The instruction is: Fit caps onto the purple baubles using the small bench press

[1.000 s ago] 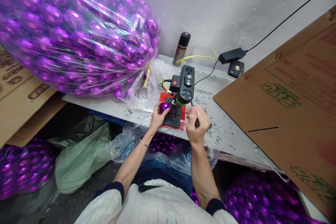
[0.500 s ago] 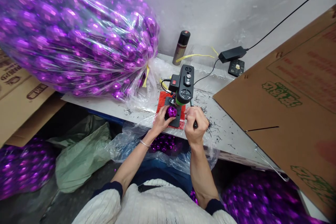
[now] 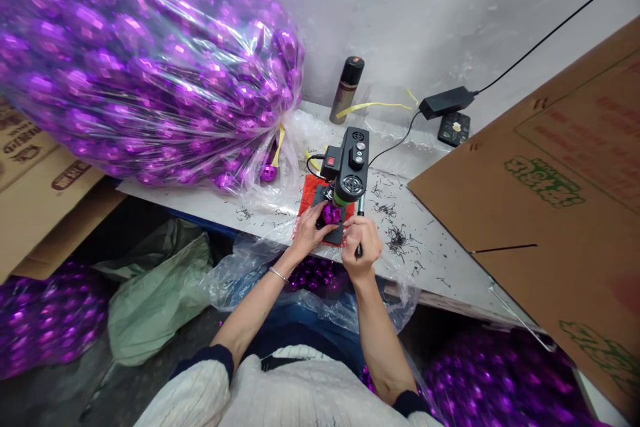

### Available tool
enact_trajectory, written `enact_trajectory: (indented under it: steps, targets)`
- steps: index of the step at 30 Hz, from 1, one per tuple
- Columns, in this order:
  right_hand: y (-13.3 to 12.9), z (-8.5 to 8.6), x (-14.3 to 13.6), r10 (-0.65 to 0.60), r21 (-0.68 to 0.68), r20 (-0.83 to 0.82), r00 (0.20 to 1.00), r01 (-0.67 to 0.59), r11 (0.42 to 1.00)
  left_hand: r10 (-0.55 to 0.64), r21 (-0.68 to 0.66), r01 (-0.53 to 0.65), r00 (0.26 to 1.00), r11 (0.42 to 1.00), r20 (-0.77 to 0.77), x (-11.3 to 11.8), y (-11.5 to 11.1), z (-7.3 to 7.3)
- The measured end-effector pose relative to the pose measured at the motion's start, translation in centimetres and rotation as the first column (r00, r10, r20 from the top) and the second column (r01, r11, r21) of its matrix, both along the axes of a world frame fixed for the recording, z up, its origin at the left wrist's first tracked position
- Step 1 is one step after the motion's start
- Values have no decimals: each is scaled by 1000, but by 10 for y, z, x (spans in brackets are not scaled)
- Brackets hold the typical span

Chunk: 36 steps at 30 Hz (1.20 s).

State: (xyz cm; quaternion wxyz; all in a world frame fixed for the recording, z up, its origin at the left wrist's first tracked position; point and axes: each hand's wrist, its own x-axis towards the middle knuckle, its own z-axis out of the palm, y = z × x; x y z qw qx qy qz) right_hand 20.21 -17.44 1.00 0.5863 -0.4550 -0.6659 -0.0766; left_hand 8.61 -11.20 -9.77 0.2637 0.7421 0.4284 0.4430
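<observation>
My left hand (image 3: pixel 311 227) is closed around a shiny purple ball (image 3: pixel 332 213), its fingers and thumb on either side. The ball sits on the dark base plate, right under the green-ringed head of a small black bench press machine (image 3: pixel 354 163). My right hand (image 3: pixel 362 245) grips the machine's lever handle (image 3: pixel 359 249), the black end of which shows below my fist. A red sheet (image 3: pixel 309 192) lies beneath the machine. Where the press head meets the ball is partly hidden.
A big clear bag of purple balls (image 3: pixel 165 73) rests at left. Behind the machine stand a spray can (image 3: pixel 347 90) and a black power adapter (image 3: pixel 447 102). A cardboard box (image 3: pixel 540 200) rises at right. Small black bits (image 3: pixel 397 238) litter the white table (image 3: pixel 425 240).
My right hand has moved left and slightly down with the lever handle. The purple ball, with my left hand, has shifted slightly right under the press head. A purple ball now shows below the bag's tie.
</observation>
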Motion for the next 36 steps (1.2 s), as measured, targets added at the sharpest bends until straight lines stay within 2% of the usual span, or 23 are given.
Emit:
enact_trajectory:
  steps: [5, 18, 22, 26, 31, 34, 36]
  targets:
    - [4, -19, -1, -11, 43, -7, 1000, 12, 999, 0, 12, 0, 1000, 1000, -1, 0, -1, 1]
    - [9, -38, -2, 3, 92, -63, 998, 3, 996, -13, 18, 12, 999, 1000, 32, 0, 0, 1]
    - [11, -40, -2, -1, 136, 4, 1000, 0, 991, -1, 14, 0, 1000, 1000, 27, 0, 1, -1]
    - [11, -27, -4, -28, 126, -11, 1000, 29, 992, -7, 15, 7, 999, 1000, 36, 1, 2, -1]
    - [10, 17, -8, -65, -7, -189, 980, 65, 998, 18, 42, -20, 999, 999, 48, 0, 3, 3]
    - [9, 33, -10, -69, -71, -242, 968, 54, 996, 47, 149, -51, 998, 987, 31, -10, -17, 3]
    - [7, 33, -11, -63, -78, -228, 972, 47, 996, 21, 224, -10, 999, 975, -43, -19, -42, -1]
